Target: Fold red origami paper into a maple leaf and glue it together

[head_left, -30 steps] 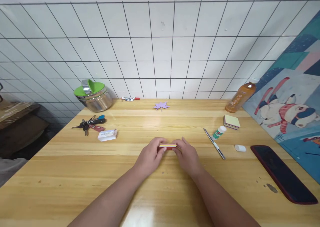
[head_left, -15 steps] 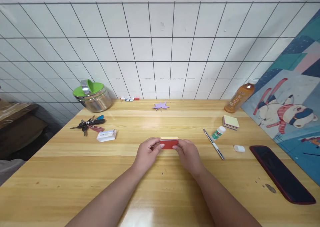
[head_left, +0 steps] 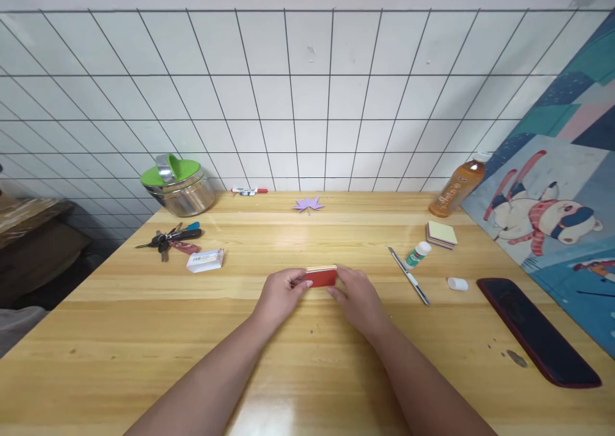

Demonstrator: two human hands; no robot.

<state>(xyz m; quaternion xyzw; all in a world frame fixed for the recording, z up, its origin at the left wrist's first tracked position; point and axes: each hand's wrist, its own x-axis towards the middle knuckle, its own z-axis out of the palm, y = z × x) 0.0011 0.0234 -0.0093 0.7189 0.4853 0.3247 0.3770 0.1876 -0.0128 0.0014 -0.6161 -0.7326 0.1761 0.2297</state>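
A small stack of coloured paper (head_left: 321,278) is held up over the table, its red face toward me and yellow and white edges showing along the top. My left hand (head_left: 283,295) pinches its left end, thumb on the red face and fingers behind. At the right end, my right hand (head_left: 359,298) has its fingers behind the stack and its thumb at the lower right corner. Part of both hands' fingers is hidden behind the paper.
Right of my hands lie a utility knife (head_left: 408,274), an uncapped glue stick (head_left: 418,255), its cap (head_left: 457,284), a phone (head_left: 538,333), a pad of paper (head_left: 441,234) and a bottle (head_left: 459,186). Leftward are a small box (head_left: 205,260), keys (head_left: 168,236) and a lidded pot (head_left: 180,189); a purple paper leaf (head_left: 309,204) lies behind.
The stack's right end has turned slightly, and my right thumb has slid from the red face down to its lower corner. My left hand keeps its hold.
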